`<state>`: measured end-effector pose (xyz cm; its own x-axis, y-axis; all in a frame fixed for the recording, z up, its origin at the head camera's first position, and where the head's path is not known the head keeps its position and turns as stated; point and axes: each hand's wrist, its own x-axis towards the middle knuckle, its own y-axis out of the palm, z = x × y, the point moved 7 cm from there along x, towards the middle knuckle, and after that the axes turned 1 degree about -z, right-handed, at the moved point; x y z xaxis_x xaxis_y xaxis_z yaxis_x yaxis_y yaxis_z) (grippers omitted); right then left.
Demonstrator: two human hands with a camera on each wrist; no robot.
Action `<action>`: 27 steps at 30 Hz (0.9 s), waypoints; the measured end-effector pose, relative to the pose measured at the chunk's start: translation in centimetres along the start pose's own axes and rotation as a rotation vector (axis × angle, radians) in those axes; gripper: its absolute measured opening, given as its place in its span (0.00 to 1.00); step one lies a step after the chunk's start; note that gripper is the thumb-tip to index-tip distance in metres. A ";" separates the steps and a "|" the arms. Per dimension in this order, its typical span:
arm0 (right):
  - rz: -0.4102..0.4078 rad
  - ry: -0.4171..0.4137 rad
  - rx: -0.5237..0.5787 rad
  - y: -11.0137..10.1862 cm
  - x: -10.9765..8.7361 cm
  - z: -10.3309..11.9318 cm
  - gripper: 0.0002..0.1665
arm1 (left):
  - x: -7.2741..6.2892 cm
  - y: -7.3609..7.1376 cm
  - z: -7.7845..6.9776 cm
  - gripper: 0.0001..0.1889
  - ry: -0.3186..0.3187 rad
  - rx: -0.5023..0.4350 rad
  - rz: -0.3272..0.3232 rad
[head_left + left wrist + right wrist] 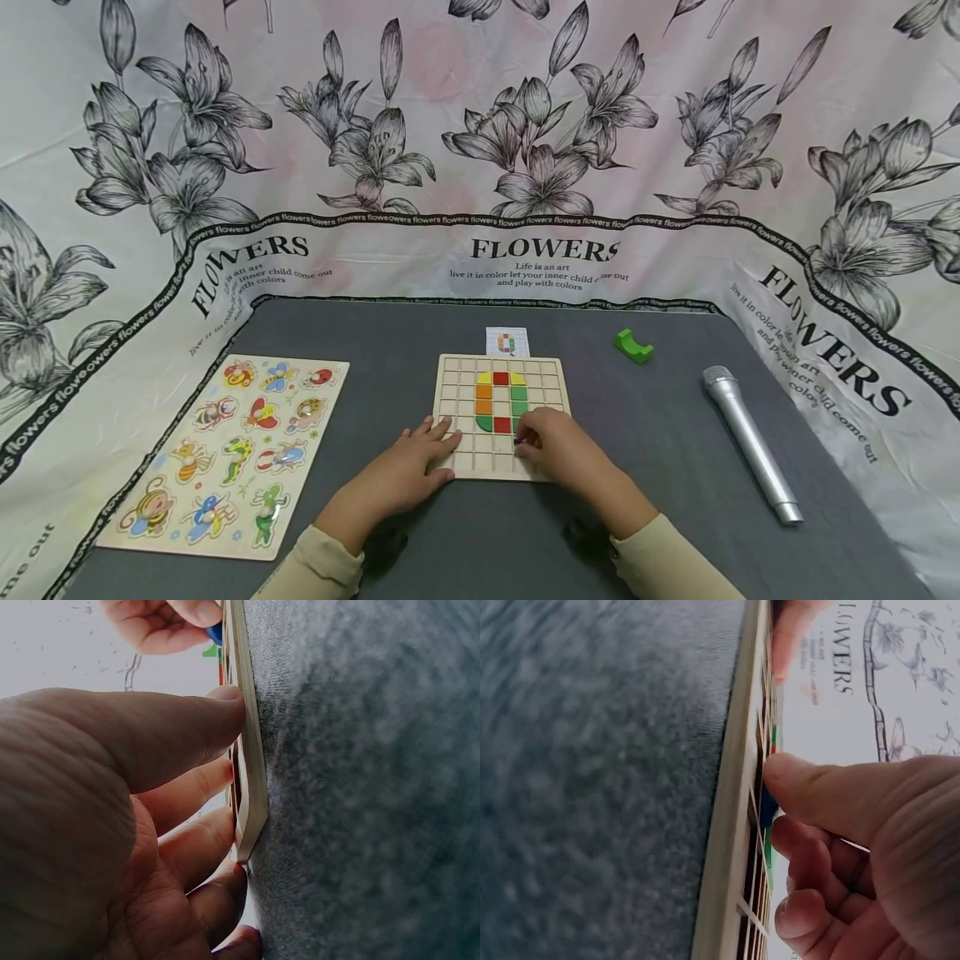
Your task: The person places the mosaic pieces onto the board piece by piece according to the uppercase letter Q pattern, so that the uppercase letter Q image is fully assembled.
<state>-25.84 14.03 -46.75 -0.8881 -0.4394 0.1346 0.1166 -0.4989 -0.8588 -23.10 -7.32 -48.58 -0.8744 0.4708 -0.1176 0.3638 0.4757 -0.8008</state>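
Observation:
A wooden grid board (551,372) lies in front of me, holding a ring of yellow, red, orange and green pieces. My left hand (401,471) rests on its left front part, fingers spread; in the left wrist view the thumb (217,720) presses near the board's edge. Between the thumb and fingers of my right hand (558,446) is a small blue piece (767,808), pinched at the ring's lower right. Its full shape is hidden by the fingers. Behind the board lies a pattern card (507,340) showing a similar coloured ring.
To the left lies an insect picture puzzle board (251,450). A green arch-shaped block (633,346) sits at the back right, and a silver microphone (753,446) lies further right on the grey tabletop (645,433). A flower-printed cloth (390,258) hangs behind and at the sides.

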 end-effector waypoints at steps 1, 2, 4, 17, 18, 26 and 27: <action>0.010 0.008 0.019 0.0 0.0 -0.1 0.08 | 0.0 0.0 0.0 0.32 -0.002 0.002 0.001; 0.020 0.018 0.030 0.0 -0.1 -0.3 0.07 | 0.0 0.0 0.0 0.32 -0.002 0.002 0.000; 0.029 0.033 0.046 -0.1 -0.2 -0.5 0.07 | 0.1 0.0 0.0 0.32 -0.004 0.002 0.001; 0.029 0.092 0.048 0.0 -0.1 -1.4 0.03 | 0.1 -0.1 -0.1 0.32 -0.007 0.003 -0.002; 0.024 0.095 0.047 0.0 -0.1 -1.4 0.03 | 0.1 0.0 -0.1 0.32 -0.009 0.007 -0.001; 0.022 0.114 0.052 0.3 0.0 -1.6 0.03 | 0.0 0.1 0.0 0.32 -0.019 0.005 0.002; 0.022 0.123 0.058 0.2 -0.1 -1.7 0.03 | 0.0 0.2 0.1 0.32 -0.019 0.003 0.001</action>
